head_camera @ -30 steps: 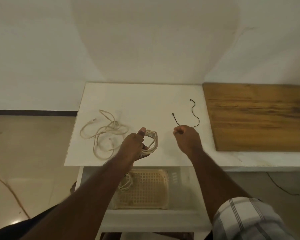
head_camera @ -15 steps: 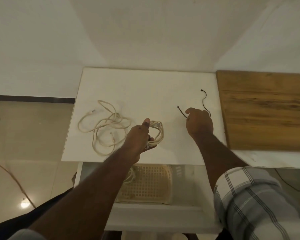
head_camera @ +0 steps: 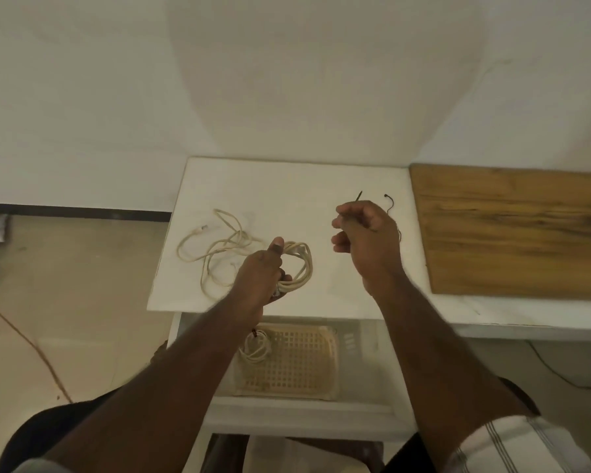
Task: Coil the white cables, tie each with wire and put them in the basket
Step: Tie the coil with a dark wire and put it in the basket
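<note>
I have the coiled cable (head_camera: 296, 268) near the front edge of the counter (head_camera: 287, 186), roughly at its middle, and my left hand (head_camera: 261, 274) is closed around the coil's near side with the thumb up against its top, so that grip is pinching the loops together. Just right of it, a little apart, my right hand (head_camera: 365, 237) is curled with the dark wire (head_camera: 388, 204) pinched between its fingers; one wire end sticks out toward the back edge, the other curls toward the right edge.

I judge the step in hand to be tying: this cable is coiled and the wire is picked up but not yet around it. The next move calls for bringing the wire across to the coil and wrapping it where my left grip bunches the loops.

A loose cable (head_camera: 215, 250) lies uncoiled toward the left edge. The basket (head_camera: 297, 360) sits on the shelf below the front edge, with one tied cable (head_camera: 255, 348) in its left end.
</note>
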